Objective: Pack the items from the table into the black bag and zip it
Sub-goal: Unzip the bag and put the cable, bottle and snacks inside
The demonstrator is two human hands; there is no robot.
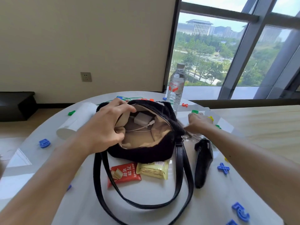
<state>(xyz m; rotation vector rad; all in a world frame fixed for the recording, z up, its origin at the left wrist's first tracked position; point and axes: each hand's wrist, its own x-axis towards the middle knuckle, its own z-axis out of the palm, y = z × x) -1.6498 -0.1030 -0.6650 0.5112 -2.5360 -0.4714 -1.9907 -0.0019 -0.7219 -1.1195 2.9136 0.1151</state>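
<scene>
The fuzzy black bag (pixel 142 151) sits open in the middle of the round white table (pixel 151 194), showing its beige lining. A white charger with its cable (pixel 142 119) lies inside. My left hand (pixel 105 125) grips the bag's left rim and holds the mouth apart. My right hand (pixel 197 120) is to the right of the bag, fingers down on a clear plastic packet (pixel 185 117) on the table; whether it grips the packet is unclear. In front of the bag lie a red snack packet (pixel 124 174) and a yellow snack packet (pixel 153 170). A black pouch (pixel 203 161) lies at the right.
A water bottle (pixel 176 86) stands behind the bag. A white paper roll (pixel 76 120) lies at the left. Coloured plastic letters and numbers are scattered about the table, such as a blue one (pixel 44 143). The bag's black straps (pixel 183 184) loop toward me.
</scene>
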